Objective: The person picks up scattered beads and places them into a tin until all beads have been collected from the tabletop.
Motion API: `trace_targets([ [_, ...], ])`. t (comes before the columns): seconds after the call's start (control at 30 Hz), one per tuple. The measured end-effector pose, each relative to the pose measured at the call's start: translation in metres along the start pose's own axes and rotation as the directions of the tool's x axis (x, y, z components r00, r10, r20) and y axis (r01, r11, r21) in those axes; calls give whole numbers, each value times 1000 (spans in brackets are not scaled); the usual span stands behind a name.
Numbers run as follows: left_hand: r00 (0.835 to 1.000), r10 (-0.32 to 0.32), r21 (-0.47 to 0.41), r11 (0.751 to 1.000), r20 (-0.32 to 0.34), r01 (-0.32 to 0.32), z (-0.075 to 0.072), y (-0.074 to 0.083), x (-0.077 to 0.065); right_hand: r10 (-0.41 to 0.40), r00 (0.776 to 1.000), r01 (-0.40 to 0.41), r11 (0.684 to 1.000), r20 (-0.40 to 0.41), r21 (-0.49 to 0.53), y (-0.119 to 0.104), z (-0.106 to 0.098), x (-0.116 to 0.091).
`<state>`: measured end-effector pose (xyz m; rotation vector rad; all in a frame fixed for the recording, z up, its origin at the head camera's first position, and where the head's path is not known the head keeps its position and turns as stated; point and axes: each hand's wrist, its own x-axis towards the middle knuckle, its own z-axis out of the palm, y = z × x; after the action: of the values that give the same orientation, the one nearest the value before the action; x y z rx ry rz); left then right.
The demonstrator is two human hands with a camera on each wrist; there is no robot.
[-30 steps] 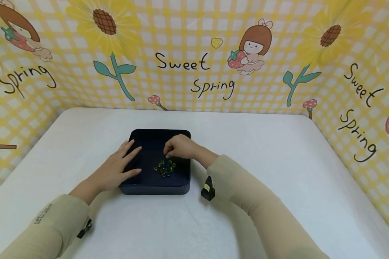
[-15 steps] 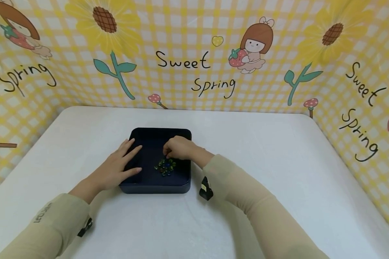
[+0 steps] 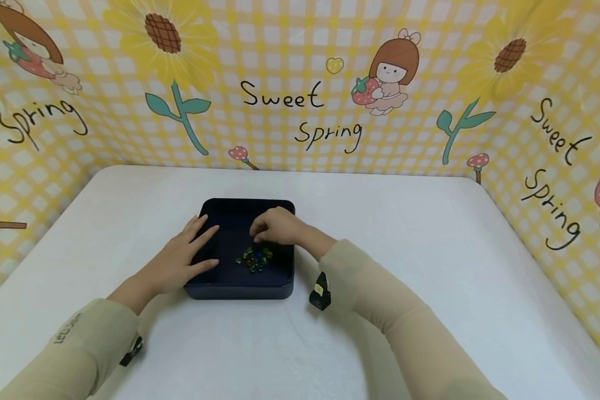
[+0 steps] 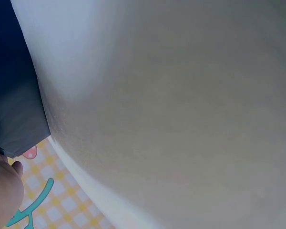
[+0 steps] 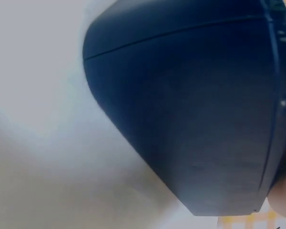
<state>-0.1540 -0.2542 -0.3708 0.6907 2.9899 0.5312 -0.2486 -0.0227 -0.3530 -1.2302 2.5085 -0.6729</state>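
A dark navy rectangular tray (image 3: 240, 291) with raised walls lies on the white table. On its floor, right of centre, sits a small cluster of glassy marbles (image 3: 255, 259), mostly green and yellow with a blue one among them. My left hand (image 3: 182, 258) rests over the tray's left wall, fingers spread and thumb reaching inside. From the right, my right hand (image 3: 277, 226) reaches over the opposite wall. Its fingers point down, bent, with their tips at the cluster's far edge. Whether a marble is between them is too small to tell. Both wrist views mostly show the tray's outer side (image 5: 190, 105) and table.
The white tabletop (image 3: 405, 233) extends on every side of the tray. A yellow checked cloth (image 3: 280, 55) with sunflower prints stands behind the table and at its sides. A small black device (image 3: 320, 291) is strapped under the right cuff, another (image 3: 131, 351) under the left.
My right fingertips have dipped a little and risen again slightly at the cluster's edge. The marbles lie slightly more spread than before. My left hand and the tray stay in place.
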Motion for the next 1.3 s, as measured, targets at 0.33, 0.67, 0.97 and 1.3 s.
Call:
trace_targets([
  [0.33, 1000, 1, -3, 1000, -3, -1, 1, 1, 0, 12, 998, -4, 991, -55, 134, 10, -10, -18],
  [0.67, 1000, 4, -11, 1000, -4, -4, 3, 0, 0, 140, 983, -106, 962, -119, 250, 26, -24, -41],
  [0.97, 1000, 9, -12, 1000, -11, -9, 2, 0, 0, 225, 962, -152, 910, -152, 387, 40, -28, -59],
  [1.3, 1000, 12, -3, 1000, -12, -12, 3, -1, -1, 243, 953, -158, 906, -179, 392, 54, -26, -68],
])
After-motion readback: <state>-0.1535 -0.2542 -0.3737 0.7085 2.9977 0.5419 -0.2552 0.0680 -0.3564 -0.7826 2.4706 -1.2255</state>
